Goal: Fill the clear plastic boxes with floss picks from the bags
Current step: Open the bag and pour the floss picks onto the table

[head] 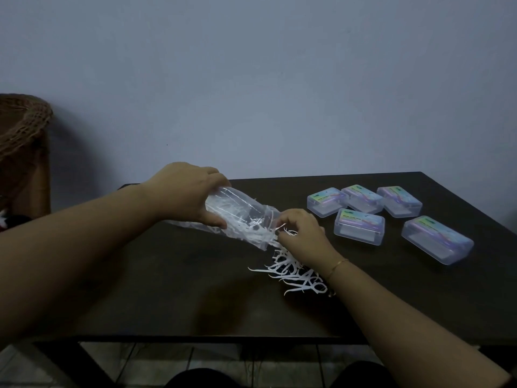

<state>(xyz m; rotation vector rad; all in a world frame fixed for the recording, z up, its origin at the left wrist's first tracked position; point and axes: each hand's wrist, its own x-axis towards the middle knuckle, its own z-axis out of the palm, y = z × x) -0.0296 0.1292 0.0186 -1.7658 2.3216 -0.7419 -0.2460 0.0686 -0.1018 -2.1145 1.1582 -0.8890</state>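
Head camera looks down on a dark table (195, 303) set against a pale wall, with both of the person's forearms reaching in from the bottom corners. Left hand (184, 191) grips the closed end of a clear plastic bag (246, 219), fingers over the top and thumb underneath, holding it raised and tilted so that its open mouth points down to the right. White floss picks (251, 233) are bunched inside the bag near that mouth. Right hand (302, 236) is at the bag's opening, its fingers curled and pinching at the edge of the bag or the picks there; which of the two cannot be told. A thin gold bracelet (337, 266) sits on the right wrist. Just below the bag's mouth, a loose heap of spilled picks (293, 273) lies on the table, partly hidden under the right wrist. The two hands are close together, joined by the bag between them. Well to the right stand five clear plastic boxes (359, 226) with their lids on, each showing a coloured label through the top: three in a back row near the wall and two nearer the person. They sit close together, and whether any touch cannot be told. A woven wicker chair (22, 130) shows at the left edge beside the table, and tiled floor shows under the near table edge
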